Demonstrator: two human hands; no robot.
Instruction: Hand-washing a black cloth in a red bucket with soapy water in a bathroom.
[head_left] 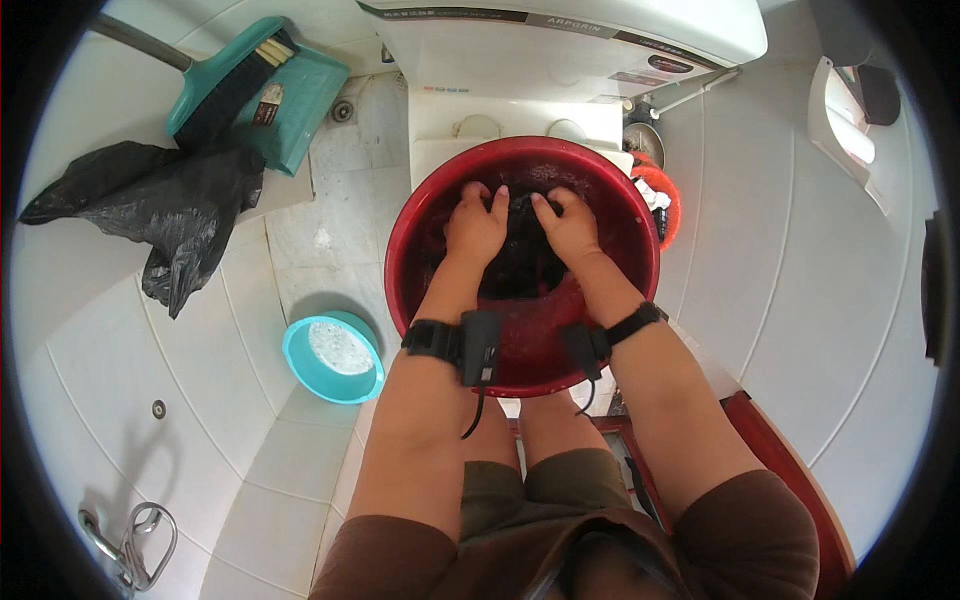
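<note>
A large red basin (530, 365) is in front of me, with some water and a wet black cloth (525, 255) bunched inside it. My left hand (477, 225) is in the basin on the cloth's left side, fingers curled into the dark fabric and thumb on top. Opposite it, my right hand (568, 225) grips the cloth's right side in the same way. The two thumbs point toward each other, a short gap apart. Most fingertips are hidden in the dark cloth. Each wrist wears a black strap with a small device.
Behind the basin stands a white toilet with its cistern (570, 60). A light blue basin (335, 392) with suds is on the floor at left. Farther left are a teal dustpan (305, 100) with a brush and a black plastic bag (190, 225). An orange bin (672, 205) stands at right.
</note>
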